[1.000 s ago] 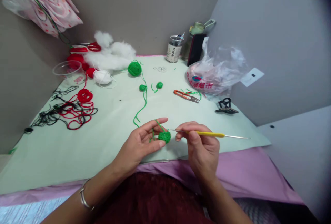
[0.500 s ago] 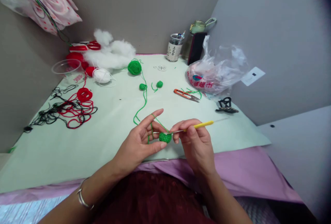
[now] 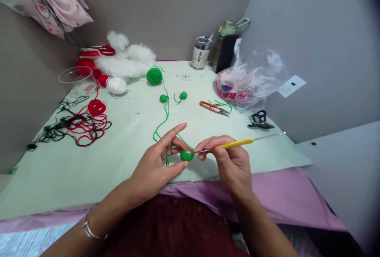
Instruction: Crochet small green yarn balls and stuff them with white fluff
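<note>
Between thumb and fingers, my left hand (image 3: 158, 158) pinches a small green crochet piece (image 3: 186, 155), cupped in shape. Green yarn (image 3: 183, 138) loops over its raised index finger and runs down to the piece. My right hand (image 3: 230, 158) grips a yellow-handled crochet hook (image 3: 237, 144), whose thin metal tip meets the piece's upper right edge. The hook's other metal end points out to the right. Beyond the hands lie two small green crocheted balls, one on the left (image 3: 163, 98) and one on the right (image 3: 183, 95), and a green yarn ball (image 3: 154, 76).
Orange thread snips (image 3: 213, 108) lie to the right, near a black claw clip (image 3: 260, 120) and a plastic bag (image 3: 249, 81). A pen jar (image 3: 200, 53) and a phone (image 3: 227, 54) stand behind. White stuffing (image 3: 127, 61) and tangled black and red yarn (image 3: 86, 124) are on the left.
My right hand has shifted slightly right and turned the hook, so its rear metal end now shows clearly. The green piece has moved a little left and tilted with my left hand.
</note>
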A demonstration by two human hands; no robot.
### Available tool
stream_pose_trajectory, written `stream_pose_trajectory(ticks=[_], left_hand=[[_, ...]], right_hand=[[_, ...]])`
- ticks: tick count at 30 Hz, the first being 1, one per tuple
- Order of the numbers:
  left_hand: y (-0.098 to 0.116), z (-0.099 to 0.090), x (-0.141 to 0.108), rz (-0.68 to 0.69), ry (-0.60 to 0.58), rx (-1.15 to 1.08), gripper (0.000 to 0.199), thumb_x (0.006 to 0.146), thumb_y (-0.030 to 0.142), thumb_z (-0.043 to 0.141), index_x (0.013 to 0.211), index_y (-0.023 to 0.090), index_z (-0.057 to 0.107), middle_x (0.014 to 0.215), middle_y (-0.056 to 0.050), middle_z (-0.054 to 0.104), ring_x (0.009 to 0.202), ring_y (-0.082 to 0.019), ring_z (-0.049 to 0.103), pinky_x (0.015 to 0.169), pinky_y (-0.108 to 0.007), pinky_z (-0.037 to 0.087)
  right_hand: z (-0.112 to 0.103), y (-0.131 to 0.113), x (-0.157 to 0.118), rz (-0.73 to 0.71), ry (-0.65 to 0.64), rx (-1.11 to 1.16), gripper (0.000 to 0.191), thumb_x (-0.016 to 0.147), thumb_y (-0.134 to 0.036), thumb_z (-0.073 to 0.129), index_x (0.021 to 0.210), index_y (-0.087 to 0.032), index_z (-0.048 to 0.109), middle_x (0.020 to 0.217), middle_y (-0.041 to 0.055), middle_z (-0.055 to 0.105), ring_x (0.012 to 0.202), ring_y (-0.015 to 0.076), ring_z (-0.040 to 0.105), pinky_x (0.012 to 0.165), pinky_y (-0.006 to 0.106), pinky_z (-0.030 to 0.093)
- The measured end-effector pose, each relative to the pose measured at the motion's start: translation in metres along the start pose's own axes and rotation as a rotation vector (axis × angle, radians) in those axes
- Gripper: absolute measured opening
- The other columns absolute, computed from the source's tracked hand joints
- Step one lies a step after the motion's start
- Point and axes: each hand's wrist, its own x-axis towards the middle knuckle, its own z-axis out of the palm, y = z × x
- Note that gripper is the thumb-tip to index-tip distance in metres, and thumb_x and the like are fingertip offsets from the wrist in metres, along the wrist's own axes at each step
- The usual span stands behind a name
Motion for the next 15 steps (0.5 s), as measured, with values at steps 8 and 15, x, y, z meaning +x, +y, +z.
stream_pose_trajectory(ticks=[8,15], left_hand=[[-0.004,-0.002,0.0,0.062,0.006,0.133,0.073,0.088,0.019,0.068,0.157,0.025,0.046,0.102,-0.002,0.066,0.104,-0.022,0.067,0.106,-0.045,0.05],[-0.002,0.0,0.002,0.011,0.051,0.054,0.073,0.086,0.02,0.073,0.155,0.02,0.049,0.099,-0.003,0.067,0.1,-0.02,0.067,0.103,-0.041,0.051]], right_hand=[[-0.002,-0.006,0.002,-0.015,-0.058,-0.135,0.019,0.106,-0.026,0.057,0.104,-0.027,0.076,0.094,0.0011,0.076,0.081,0.0135,0.07,0.077,0.029,0.057],[-0.001,-0.013,0.004,-0.31,-0.192,-0.415,0.018,0.103,-0.017,0.058,0.11,-0.023,0.073,0.098,0.0061,0.079,0.092,0.0188,0.075,0.081,0.034,0.061]])
